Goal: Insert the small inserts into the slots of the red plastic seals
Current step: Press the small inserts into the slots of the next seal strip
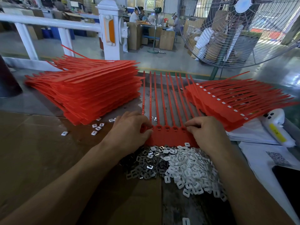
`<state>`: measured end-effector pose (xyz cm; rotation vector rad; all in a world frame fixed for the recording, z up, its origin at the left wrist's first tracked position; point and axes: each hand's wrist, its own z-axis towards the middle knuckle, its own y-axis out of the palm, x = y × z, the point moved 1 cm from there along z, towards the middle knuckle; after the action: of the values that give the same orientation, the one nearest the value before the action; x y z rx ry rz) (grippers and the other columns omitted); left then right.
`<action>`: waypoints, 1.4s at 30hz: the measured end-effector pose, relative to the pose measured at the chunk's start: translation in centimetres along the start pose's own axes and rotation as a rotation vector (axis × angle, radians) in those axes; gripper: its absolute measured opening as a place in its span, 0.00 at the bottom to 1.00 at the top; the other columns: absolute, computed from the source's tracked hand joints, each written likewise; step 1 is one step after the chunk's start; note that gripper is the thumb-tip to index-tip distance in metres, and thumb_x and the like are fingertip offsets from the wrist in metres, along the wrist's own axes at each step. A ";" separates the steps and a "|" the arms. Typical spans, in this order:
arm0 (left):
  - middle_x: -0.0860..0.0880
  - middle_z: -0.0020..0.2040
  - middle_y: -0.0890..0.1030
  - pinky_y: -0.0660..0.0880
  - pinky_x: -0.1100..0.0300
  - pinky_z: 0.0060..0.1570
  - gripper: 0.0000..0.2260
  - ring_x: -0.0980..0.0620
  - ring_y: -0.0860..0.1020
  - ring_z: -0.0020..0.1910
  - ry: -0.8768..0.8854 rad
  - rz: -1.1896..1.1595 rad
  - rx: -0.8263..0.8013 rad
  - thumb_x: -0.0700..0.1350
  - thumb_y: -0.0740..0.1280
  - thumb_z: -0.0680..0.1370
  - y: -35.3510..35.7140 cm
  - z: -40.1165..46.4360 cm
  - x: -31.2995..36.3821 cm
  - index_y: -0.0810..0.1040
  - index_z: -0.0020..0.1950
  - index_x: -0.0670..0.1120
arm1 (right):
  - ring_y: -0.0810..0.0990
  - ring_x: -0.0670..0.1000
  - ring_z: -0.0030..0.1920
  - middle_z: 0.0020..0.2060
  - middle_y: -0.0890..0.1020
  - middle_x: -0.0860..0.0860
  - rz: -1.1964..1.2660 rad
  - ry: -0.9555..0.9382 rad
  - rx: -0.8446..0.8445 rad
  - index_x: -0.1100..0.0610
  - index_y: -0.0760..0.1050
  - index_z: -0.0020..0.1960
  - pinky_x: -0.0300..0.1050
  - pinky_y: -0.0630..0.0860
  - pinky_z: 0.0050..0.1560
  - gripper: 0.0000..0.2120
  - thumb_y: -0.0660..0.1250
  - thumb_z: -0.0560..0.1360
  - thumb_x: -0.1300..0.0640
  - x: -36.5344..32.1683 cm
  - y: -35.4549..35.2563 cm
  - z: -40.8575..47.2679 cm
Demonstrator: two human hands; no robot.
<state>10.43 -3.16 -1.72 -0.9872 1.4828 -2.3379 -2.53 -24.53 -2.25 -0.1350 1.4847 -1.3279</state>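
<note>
A brown cardboard-covered worktable [40, 143] fronts a factory floor. The flat red plastic seal strip [168, 137] (tails fanned away) lies just beyond the white-and-metal insert heap [178, 166]. The left hand [129, 132] and right hand [207, 132] pinch its slotted edge with curled fingers.

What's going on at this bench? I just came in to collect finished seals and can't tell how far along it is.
A person is working on one strip of red seals lying flat on the table. The left hand pinches its left end and the right hand its right end, fingertips at the row of slots. A heap of small inserts lies just in front. A tall stack of seals sits on the left; another stack on the right shows white inserts fitted.
</note>
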 end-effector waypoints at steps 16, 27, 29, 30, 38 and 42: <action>0.59 0.58 0.75 0.61 0.56 0.62 0.11 0.55 0.69 0.62 -0.009 0.019 -0.033 0.55 0.70 0.78 0.0 0.2 -0.2 0.80 0.61 0.59 | 0.82 0.43 0.48 0.42 0.82 0.39 -0.065 -0.044 -0.005 0.47 0.86 0.51 0.42 0.77 0.50 0.06 0.72 0.78 0.56 -0.9 -0.1 -0.5; 0.57 0.59 0.75 0.65 0.52 0.66 0.11 0.54 0.69 0.64 -0.009 0.024 -0.030 0.54 0.68 0.79 -0.2 0.1 0.0 0.80 0.61 0.59 | 0.83 0.37 0.44 0.43 0.84 0.36 0.131 -0.338 -0.430 0.43 0.85 0.46 0.37 0.76 0.45 0.02 0.77 0.74 0.47 -4.4 1.2 -2.5; 0.57 0.59 0.75 0.65 0.51 0.66 0.11 0.54 0.69 0.63 -0.009 0.025 -0.026 0.54 0.68 0.79 -0.2 0.1 0.0 0.80 0.61 0.58 | 0.83 0.39 0.43 0.43 0.84 0.38 0.161 -0.336 -0.490 0.42 0.85 0.44 0.39 0.78 0.45 0.06 0.77 0.70 0.42 -4.7 1.1 -2.7; 0.57 0.59 0.75 0.65 0.51 0.66 0.11 0.53 0.69 0.63 -0.008 0.026 -0.026 0.54 0.68 0.79 -0.2 0.2 0.0 0.80 0.61 0.58 | 0.83 0.40 0.43 0.43 0.84 0.39 0.164 -0.336 -0.510 0.42 0.84 0.43 0.38 0.78 0.44 0.09 0.77 0.69 0.40 -4.7 1.0 -2.8; 0.57 0.59 0.75 0.65 0.52 0.66 0.11 0.54 0.69 0.63 -0.006 0.021 -0.020 0.55 0.68 0.79 -0.2 0.1 0.0 0.80 0.61 0.58 | 0.81 0.39 0.43 0.45 0.81 0.37 0.103 -0.365 -0.599 0.43 0.84 0.46 0.35 0.74 0.41 0.04 0.79 0.72 0.48 -5.3 1.1 -3.3; 0.57 0.58 0.75 0.65 0.52 0.65 0.11 0.54 0.70 0.63 -0.003 0.031 -0.021 0.55 0.68 0.79 -0.2 0.2 0.1 0.80 0.61 0.58 | 0.80 0.36 0.43 0.47 0.80 0.34 0.024 -0.386 -0.569 0.42 0.82 0.45 0.32 0.74 0.38 0.03 0.76 0.74 0.48 -5.6 1.3 -3.6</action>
<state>10.54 -3.22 -1.43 -0.9662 1.5137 -2.3028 -2.23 -17.95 -0.56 -0.6975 1.4777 -0.7703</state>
